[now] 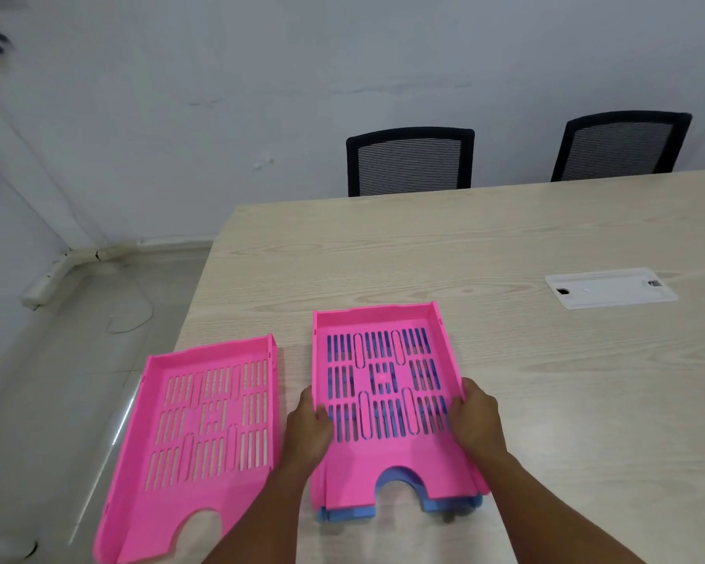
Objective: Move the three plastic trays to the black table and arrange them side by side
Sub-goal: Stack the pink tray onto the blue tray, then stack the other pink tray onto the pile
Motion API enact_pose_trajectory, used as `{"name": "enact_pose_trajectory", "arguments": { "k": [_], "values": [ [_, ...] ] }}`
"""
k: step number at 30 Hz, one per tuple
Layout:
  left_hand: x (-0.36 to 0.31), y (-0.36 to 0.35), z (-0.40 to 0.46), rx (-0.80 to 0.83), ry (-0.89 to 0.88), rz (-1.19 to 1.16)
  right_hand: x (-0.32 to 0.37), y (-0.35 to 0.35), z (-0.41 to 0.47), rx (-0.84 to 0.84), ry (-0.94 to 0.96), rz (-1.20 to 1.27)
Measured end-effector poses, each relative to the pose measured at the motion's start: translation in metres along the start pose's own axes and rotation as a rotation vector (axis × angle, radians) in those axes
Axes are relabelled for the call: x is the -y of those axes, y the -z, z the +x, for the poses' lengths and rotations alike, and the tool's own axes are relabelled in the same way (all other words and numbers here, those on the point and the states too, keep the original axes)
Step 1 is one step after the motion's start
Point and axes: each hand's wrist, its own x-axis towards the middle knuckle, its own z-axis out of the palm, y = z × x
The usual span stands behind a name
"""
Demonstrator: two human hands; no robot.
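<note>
Two hands, left hand (308,425) and right hand (471,417), grasp the sides of the upper pink tray (387,405) stacked on a blue tray (399,508) near the wooden table's (505,246) near-left corner, and lifting could drag the blue one along if they stick, while the other pink tray (204,429) overhanging the left edge might tip off.

Even, soft indoor light; no hard glare, picture slightly soft.

Light was diffuse and cool, wall (261,75) evenly grey-white. Shadows stayed faint: a thin dark band under the stacked pink tray (387,384) near its front edge, soft shade beside the hands. A pale reflective streak ran along the left edge of the desk (505,246). Wide-angle bend showed at the left, where floor and skirting curved. Upper-left corner was smeared with blur; chairs (410,160) looked slightly soft.
</note>
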Motion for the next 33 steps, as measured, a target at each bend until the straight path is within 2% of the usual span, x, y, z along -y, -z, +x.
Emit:
{"name": "enact_pose_trajectory", "arguments": {
  "k": [5,10,15,21,25,28,31,33],
  "values": [
    [-0.005,0.007,0.001,-0.04,-0.039,-0.064,0.011,-0.003,0.006,-0.132,0.185,-0.072],
    [-0.008,0.029,0.003,-0.158,-0.069,-0.061,0.047,-0.011,0.014,-0.158,0.362,-0.158],
    [0.012,0.071,-0.001,-0.318,-0.055,-0.003,0.089,-0.05,0.01,-0.025,0.409,-0.092],
    [0.057,0.13,-0.013,-0.434,-0.008,0.03,0.146,-0.124,-0.031,0.159,0.519,-0.041],
    [0.092,0.169,-0.015,-0.485,0.026,0.151,0.172,-0.173,-0.066,0.354,0.487,-0.078],
    [0.116,0.192,-0.016,-0.489,0.142,0.215,0.172,-0.201,-0.083,0.455,0.413,-0.179],
    [0.134,0.206,-0.021,-0.452,0.285,0.248,0.162,-0.218,-0.091,0.493,0.299,-0.208],
    [0.144,0.209,-0.022,-0.402,0.349,0.189,0.154,-0.227,-0.092,0.496,0.224,-0.215]
  ]
}}
